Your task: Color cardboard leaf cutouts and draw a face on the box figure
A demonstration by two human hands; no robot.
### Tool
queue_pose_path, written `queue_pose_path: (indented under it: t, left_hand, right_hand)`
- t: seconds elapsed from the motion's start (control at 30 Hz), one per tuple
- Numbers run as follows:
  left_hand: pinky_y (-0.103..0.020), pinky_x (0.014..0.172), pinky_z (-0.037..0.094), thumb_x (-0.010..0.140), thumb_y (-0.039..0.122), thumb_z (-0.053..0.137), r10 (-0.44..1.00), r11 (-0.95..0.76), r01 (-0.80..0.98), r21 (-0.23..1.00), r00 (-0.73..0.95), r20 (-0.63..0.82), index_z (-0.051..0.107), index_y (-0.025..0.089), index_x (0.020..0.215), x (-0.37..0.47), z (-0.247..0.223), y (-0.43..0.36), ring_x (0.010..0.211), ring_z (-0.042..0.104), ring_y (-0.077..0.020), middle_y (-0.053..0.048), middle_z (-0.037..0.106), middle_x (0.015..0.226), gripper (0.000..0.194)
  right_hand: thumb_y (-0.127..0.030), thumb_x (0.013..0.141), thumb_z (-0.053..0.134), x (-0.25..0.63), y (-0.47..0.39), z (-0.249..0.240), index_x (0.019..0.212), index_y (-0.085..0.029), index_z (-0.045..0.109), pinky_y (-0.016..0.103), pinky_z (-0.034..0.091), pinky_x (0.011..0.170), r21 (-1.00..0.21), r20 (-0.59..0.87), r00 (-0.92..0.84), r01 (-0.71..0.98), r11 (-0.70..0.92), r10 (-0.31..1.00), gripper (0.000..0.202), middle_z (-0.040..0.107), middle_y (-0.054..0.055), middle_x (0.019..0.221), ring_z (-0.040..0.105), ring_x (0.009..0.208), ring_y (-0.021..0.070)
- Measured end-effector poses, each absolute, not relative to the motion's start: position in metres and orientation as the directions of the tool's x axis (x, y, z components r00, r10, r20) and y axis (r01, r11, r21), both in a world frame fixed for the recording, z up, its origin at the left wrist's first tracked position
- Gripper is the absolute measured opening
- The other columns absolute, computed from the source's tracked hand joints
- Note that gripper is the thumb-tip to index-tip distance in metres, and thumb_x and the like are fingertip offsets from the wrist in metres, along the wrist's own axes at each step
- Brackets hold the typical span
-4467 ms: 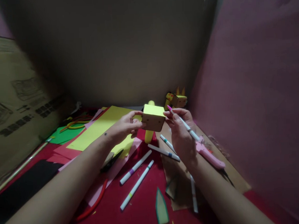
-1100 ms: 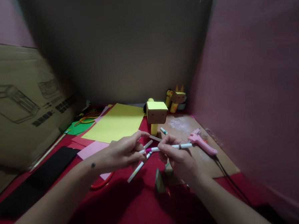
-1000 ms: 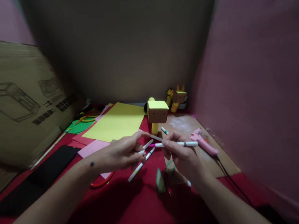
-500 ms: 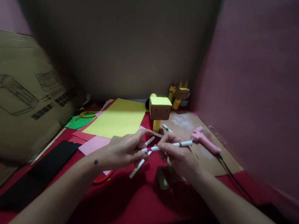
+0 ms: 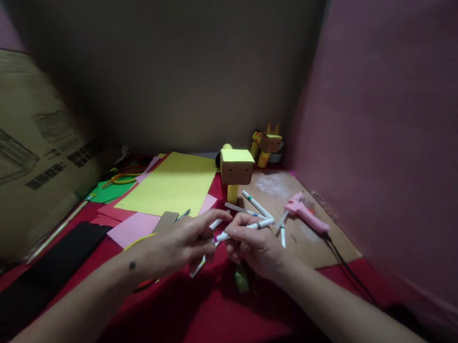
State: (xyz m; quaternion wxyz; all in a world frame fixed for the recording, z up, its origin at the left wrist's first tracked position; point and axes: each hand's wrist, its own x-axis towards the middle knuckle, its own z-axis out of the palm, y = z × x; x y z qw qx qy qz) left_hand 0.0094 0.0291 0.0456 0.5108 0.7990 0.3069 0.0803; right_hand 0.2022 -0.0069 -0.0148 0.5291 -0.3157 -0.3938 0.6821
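Observation:
My right hand pinches a white felt-tip marker with a magenta band near its left end and a greyish band near its right. My left hand has its fingers curled round that marker's magenta end, index finger stretched forward. Under the left fingers, another white marker with a yellowish band sticks out towards me; whether it is held I cannot tell. Beyond my hands lie a green-banded marker and a blue-banded marker. Behind them stands a cardboard animal figure with a box head and yellow neck.
A pink glue gun with a black cord lies on a cardboard sheet at right. Yellow paper, pink paper and a black sheet spread leftwards. A second horned figure stands behind. Cardboard walls rise at both sides.
The view has shifted a little to the right. Both hands have come slightly closer together around the magenta-banded marker, and more of the markers behind them now shows.

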Motion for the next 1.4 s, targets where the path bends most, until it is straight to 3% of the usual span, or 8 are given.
queue_pose_path:
  t: [0.1,0.17,0.2,0.3,0.53,0.77,1.03,1.4]
  left_hand:
    - [-0.026,0.054,0.045,0.099,0.047,0.048,0.674,-0.308,0.550,0.776,0.702,-0.230,0.043,0.026,0.143,-0.006,0.042,0.035,0.052,0.053,-0.0142,0.002,0.064,0.073,0.049]
    - [-0.026,0.052,0.045,0.099,0.049,0.045,0.763,-0.263,0.645,0.717,0.594,-0.254,0.040,0.025,0.144,-0.019,0.036,0.038,0.052,0.055,-0.0160,0.001,0.063,0.074,0.052]
    - [-0.026,0.048,0.042,0.099,0.051,0.045,0.753,-0.236,0.671,0.703,0.584,-0.304,0.038,0.025,0.145,-0.025,0.032,0.039,0.051,0.055,-0.0167,0.000,0.064,0.074,0.054]
    - [-0.026,0.048,0.040,0.100,0.051,0.040,0.743,-0.230,0.727,0.647,0.560,-0.366,0.034,0.025,0.148,-0.034,0.020,0.037,0.054,0.055,-0.0189,-0.001,0.064,0.071,0.056]
    - [-0.029,0.054,0.034,0.094,0.041,0.047,0.818,-0.465,0.832,0.302,0.534,-0.214,0.060,0.027,0.130,-0.020,0.007,0.027,0.059,0.060,-0.0226,-0.003,0.066,0.067,0.040]
    - [-0.032,0.060,0.037,0.095,0.048,0.048,0.837,-0.446,0.864,0.231,0.495,-0.234,0.061,0.028,0.129,-0.022,0.005,0.030,0.072,0.068,-0.0301,-0.008,0.072,0.079,0.041]
    - [-0.032,0.065,0.040,0.102,0.048,0.036,0.780,-0.503,0.775,0.383,0.598,-0.185,0.063,0.023,0.121,-0.014,0.020,0.035,0.074,0.064,-0.0255,-0.008,0.070,0.084,0.041]
    - [-0.031,0.064,0.039,0.100,0.050,0.040,0.746,-0.526,0.656,0.541,0.661,-0.076,0.068,0.020,0.118,0.009,0.036,0.030,0.067,0.054,-0.0207,-0.004,0.062,0.075,0.045]
  right_hand:
    - [-0.042,0.067,0.084,0.226,0.003,-0.007,0.090,-0.020,0.061,0.022,0.031,0.039,-0.967,-0.022,-0.204,-0.243,-0.072,0.979,0.039,0.058,-0.007,0.058,0.042,0.038,0.0072]
    - [-0.044,0.078,0.072,0.249,0.010,0.001,0.098,-0.020,0.062,0.024,0.036,0.045,-0.960,0.171,0.062,0.236,0.151,0.983,0.033,0.055,-0.007,0.061,0.048,0.045,0.0102]
    - [-0.039,0.082,0.068,0.260,0.014,0.006,0.103,-0.020,0.061,0.027,0.041,0.051,-0.928,0.212,0.119,0.337,0.161,0.970,0.029,0.059,-0.004,0.068,0.054,0.055,0.0129]
    - [-0.022,0.079,0.067,0.282,0.028,0.014,0.093,-0.021,0.065,0.032,0.042,0.067,-0.821,0.251,0.168,0.558,0.118,0.953,0.015,0.061,0.000,0.072,0.057,0.070,0.0178]
    - [-0.006,0.071,0.069,0.274,0.059,-0.002,0.078,-0.018,0.069,0.036,0.039,0.071,-0.548,0.105,0.154,0.833,-0.072,0.982,0.014,0.070,0.013,0.079,0.066,0.085,0.0300]
    - [-0.012,0.068,0.069,0.289,0.059,0.016,0.069,-0.019,0.068,0.034,0.038,0.066,-0.641,0.132,0.291,0.754,-0.143,0.947,0.007,0.066,0.009,0.067,0.065,0.079,0.0276]
    - [-0.027,0.063,0.064,0.291,0.037,0.024,0.073,-0.019,0.071,0.027,0.030,0.047,-0.963,0.095,0.233,0.269,0.029,0.968,0.015,0.055,-0.003,0.055,0.041,0.047,0.0106]
    - [-0.024,0.061,0.076,0.275,0.020,0.018,0.079,-0.021,0.068,0.026,0.041,0.046,-0.981,0.140,0.033,-0.135,0.143,0.990,0.020,0.062,-0.003,0.063,0.053,0.050,0.0112]
